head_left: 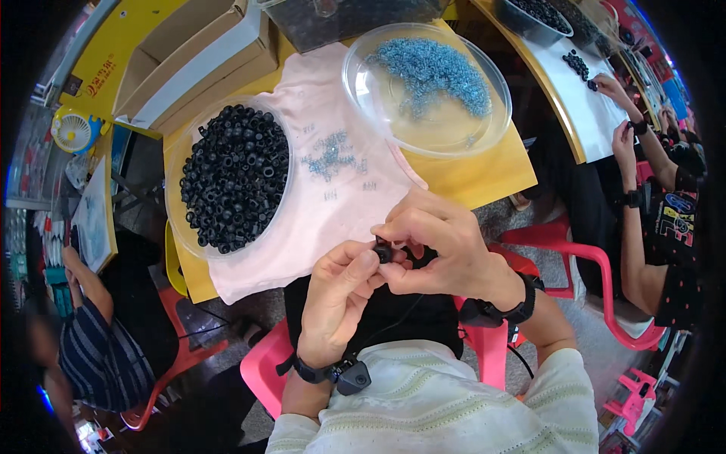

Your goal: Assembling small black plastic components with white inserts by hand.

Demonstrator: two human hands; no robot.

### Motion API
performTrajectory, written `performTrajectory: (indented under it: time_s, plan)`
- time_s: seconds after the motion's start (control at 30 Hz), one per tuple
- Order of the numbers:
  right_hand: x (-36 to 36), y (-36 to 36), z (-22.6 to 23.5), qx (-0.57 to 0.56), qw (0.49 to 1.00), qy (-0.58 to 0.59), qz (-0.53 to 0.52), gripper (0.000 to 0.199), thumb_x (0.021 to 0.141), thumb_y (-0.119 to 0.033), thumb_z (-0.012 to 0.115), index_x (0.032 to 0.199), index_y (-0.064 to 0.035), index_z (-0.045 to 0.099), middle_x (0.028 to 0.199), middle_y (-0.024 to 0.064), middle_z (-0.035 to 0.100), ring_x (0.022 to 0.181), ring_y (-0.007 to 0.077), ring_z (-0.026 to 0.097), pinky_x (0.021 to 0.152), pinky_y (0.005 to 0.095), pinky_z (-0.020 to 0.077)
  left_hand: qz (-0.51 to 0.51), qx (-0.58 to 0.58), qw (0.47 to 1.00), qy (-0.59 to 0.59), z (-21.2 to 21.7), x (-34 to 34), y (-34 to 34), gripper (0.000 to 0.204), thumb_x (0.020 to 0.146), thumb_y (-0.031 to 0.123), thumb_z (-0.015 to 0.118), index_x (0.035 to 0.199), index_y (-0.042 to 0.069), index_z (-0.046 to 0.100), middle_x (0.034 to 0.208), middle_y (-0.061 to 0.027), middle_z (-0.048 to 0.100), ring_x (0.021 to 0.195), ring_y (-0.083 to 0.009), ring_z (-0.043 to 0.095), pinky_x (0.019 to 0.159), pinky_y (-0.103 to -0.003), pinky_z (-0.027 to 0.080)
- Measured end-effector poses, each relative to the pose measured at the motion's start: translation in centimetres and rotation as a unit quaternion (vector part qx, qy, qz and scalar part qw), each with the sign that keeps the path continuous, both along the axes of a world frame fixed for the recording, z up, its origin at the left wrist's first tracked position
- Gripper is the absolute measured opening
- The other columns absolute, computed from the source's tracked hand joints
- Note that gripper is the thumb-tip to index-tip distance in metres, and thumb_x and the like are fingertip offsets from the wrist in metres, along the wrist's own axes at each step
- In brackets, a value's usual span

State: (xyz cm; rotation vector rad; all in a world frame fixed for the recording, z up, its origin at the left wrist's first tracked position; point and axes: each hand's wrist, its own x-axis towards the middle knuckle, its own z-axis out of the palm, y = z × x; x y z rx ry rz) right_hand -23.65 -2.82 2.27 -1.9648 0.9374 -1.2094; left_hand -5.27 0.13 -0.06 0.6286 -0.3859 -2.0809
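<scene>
My left hand (342,291) and my right hand (442,246) meet in front of my body, just off the near edge of the table. Between the fingertips of both hands is a small round black plastic part (384,253) with a hollow in it. The left thumb presses against its side, and the right fingers pinch it from above and the right. A pale pink cloth (333,219) lies beyond my hands. On it is a loose scatter of tiny bluish-silver pieces (330,156) that look like springs. A clear round tub (290,178) at the left holds many black parts (236,178) like it.
A shallow clear round tub (370,125) at the back right holds more tiny bluish pieces (435,72). A cardboard box (200,64) and a clear bin (348,23) stand behind. Co-workers sit at both sides; pink chairs (560,246) are at the right.
</scene>
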Motion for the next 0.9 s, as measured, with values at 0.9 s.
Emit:
performTrajectory:
  time_s: [0.9]
  plan:
    - [1.3, -0.2, 1.3, -0.138, 0.969, 0.2, -0.046, 0.04, 0.072, -0.017, 0.074, 0.107, -0.0043, 0.062, 0.088, 0.005, 0.057, 0.082, 0.021, 0.059, 0.066, 0.0313, 0.05, 0.08, -0.077, 0.989, -0.096, -0.1, 0.3, -0.7, 0.012, 0.094, 0.007, 0.06, 0.103, -0.002, 0.062, 0.096, -0.0114, 0.068, 0.088, -0.0203, 0.068, 0.085, -0.032, 0.053]
